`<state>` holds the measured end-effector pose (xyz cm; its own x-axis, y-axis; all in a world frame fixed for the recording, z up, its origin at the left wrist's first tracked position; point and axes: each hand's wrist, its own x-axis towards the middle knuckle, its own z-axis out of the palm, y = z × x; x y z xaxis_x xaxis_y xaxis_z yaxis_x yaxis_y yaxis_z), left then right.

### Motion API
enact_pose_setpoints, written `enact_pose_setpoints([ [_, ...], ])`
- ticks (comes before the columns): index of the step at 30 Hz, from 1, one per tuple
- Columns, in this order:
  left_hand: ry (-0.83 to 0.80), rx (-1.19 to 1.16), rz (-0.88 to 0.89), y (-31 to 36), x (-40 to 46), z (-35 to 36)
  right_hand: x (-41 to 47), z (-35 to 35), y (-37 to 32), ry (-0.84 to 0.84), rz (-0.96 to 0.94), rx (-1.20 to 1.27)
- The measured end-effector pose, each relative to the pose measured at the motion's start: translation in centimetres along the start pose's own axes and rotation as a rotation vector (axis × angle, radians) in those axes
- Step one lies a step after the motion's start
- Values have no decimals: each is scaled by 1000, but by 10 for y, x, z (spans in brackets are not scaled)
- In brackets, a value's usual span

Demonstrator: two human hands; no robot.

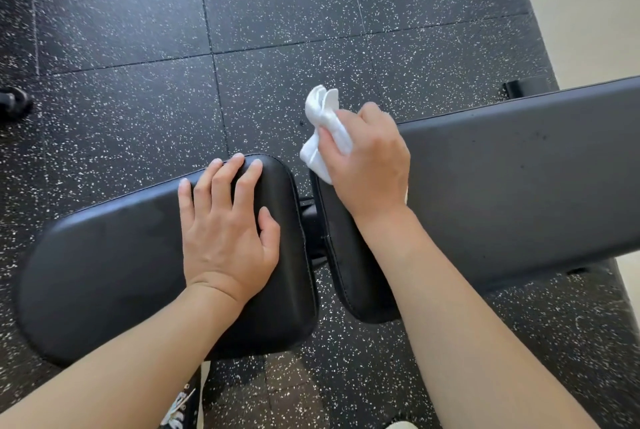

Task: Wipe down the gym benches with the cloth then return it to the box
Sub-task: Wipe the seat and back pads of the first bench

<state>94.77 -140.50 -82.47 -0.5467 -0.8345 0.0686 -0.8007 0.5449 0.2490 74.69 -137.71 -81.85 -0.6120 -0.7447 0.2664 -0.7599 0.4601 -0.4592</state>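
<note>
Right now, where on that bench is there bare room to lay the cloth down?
The long back pad is bare from the right hand, which grips the cloth, out to the picture's right edge. The seat pad is bare left of the resting left hand. It is crowded at the narrow gap between the pads, flanked by both hands.

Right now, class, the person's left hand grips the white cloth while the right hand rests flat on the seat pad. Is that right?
No, the hands are swapped. The head view shows the right hand gripping the white cloth, while the left hand rests flat on the seat pad.
</note>
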Motion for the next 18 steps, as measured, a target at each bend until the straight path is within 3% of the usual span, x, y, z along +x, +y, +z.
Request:
enact_pose_setpoints([
  [6,-2,-3,-7,0,-1,1,-79,-36,16,-108,-170,78],
  [12,5,7,2,-1,-1,2,-140,-85,84,-211,-313,136],
  [18,1,5,-4,-1,-1,1,-78,-51,73,67,-30,-8],
])
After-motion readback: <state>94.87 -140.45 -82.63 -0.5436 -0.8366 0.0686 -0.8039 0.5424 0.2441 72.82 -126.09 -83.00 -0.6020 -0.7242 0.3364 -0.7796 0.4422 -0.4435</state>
